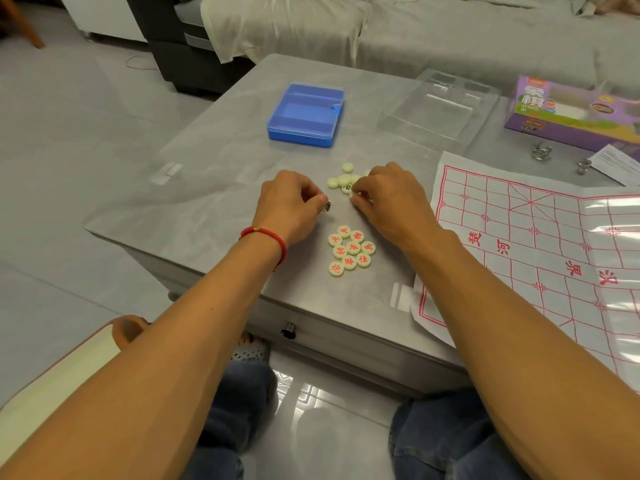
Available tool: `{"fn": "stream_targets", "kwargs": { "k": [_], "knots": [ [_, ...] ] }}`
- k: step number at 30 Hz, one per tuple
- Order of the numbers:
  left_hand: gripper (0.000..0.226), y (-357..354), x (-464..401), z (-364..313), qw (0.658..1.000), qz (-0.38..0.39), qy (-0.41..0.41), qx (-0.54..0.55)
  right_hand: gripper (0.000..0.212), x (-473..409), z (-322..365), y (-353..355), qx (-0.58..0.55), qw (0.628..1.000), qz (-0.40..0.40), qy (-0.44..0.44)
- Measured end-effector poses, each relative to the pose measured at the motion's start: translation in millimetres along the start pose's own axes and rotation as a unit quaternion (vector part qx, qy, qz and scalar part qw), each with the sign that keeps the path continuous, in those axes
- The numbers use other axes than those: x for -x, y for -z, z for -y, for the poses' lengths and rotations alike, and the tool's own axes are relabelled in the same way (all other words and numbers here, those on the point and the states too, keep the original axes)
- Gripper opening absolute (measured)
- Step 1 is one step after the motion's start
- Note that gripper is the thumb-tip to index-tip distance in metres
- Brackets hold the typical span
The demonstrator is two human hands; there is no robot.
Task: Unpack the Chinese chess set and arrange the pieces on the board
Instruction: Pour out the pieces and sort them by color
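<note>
A grey marble-look table stands on pale glossy floor tiles. Behind it runs a sofa under a light grey cover. Two small metal ring puzzles lie near the table's far right edge, beside a printed leaflet. A red string bracelet circles one wrist.

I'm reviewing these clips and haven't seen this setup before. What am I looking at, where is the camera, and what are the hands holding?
There is no machine: a person wears one camera on the head, looking down at their own arms. The left hand pinches a black-lettered piece. The right hand fingers a pale pile of pieces; its grip is hidden. Nearer lie sorted red-lettered pieces. On the grey table also sit a blue case, a clear tray, a purple box and the paper board, with no pieces on it.
</note>
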State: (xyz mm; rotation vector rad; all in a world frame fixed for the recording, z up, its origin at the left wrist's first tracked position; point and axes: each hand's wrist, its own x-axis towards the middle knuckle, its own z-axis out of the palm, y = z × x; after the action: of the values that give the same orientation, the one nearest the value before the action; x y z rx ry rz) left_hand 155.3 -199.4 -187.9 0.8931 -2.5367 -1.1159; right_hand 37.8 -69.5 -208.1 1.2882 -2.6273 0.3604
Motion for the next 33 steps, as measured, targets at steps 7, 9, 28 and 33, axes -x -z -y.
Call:
{"fn": "stream_targets", "kwargs": {
  "k": [7, 9, 28, 33],
  "knots": [
    [0.015, 1, 2, -6, 0.998, 0.01, 0.006, 0.055, 0.023, -2, -9, 31, -0.263, 0.952, 0.044, -0.148],
    [0.015, -1, 3, -8, 0.998, 0.012, -0.003, 0.06, 0.022, 1, -12, 40, -0.291, 0.943, 0.045, -0.157],
    [0.015, -45, -14, -32, 0.994, -0.01, -0.062, -0.094, 0.017, 32, -7, 32, -0.132, 0.981, 0.145, 0.012],
    [0.012, -58, -19, -36, 0.991, 0.0, -0.063, -0.117, 0.014, 33, -32, 38, -0.118, 0.99, 0.052, -0.053]
  ]
}}
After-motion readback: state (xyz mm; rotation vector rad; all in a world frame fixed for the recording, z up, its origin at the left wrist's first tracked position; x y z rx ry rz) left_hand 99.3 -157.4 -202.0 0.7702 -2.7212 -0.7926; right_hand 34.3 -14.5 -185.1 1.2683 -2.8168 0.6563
